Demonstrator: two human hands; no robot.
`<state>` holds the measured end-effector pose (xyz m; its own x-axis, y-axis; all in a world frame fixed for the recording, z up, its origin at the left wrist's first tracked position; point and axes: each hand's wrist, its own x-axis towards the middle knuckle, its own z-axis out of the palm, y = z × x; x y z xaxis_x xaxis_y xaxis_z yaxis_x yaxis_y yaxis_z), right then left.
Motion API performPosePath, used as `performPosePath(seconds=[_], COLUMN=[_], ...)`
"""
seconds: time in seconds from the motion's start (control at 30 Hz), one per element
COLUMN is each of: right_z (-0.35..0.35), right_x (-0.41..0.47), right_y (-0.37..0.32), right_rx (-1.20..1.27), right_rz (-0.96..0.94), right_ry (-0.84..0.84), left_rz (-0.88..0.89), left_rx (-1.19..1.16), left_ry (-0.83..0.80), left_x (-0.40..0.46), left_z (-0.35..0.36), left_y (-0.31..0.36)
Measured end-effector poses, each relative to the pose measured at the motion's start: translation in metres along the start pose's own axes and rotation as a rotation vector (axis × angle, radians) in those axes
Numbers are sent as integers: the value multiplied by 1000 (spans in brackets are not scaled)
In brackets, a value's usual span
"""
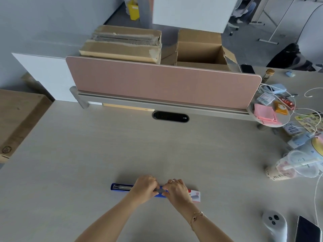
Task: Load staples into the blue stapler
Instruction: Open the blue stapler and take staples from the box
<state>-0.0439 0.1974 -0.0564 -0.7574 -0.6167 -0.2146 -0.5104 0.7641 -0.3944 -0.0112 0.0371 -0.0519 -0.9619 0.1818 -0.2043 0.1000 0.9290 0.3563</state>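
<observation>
The pale worktop (87, 154) stretched wide under a pink divider panel (162, 82). Near its front edge lay the blue stapler (120, 187), opened flat, its metal channel showing at the left end. Left hand (144, 188) and right hand (176, 191) met over its middle, both grips pinched together on a grey staple strip (160, 190). Just right sat the small staple box (195, 196), its red-and-white label too blurred to read. On a tipped cup (279, 173) far right, the lettering could not be made out for certain.
</observation>
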Motion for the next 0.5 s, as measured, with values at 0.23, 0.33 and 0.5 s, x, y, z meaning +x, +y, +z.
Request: performPosePath(seconds=[0.23,0.33,0.5], right_z=[-1,0,0], right_x=[0,-1,-2], right_y=[0,1,2], right_rx=[-15,-10,12], right_rz=[28,42,54], right_ry=[-42,-53,-53], left_rz=[-11,-14,-14], left_rx=[8,-2,-13], left_ry=[-12,-6,-43], left_x=[-3,-3,-8], left_z=[2,3,-6], left_y=[-2,-4,-14])
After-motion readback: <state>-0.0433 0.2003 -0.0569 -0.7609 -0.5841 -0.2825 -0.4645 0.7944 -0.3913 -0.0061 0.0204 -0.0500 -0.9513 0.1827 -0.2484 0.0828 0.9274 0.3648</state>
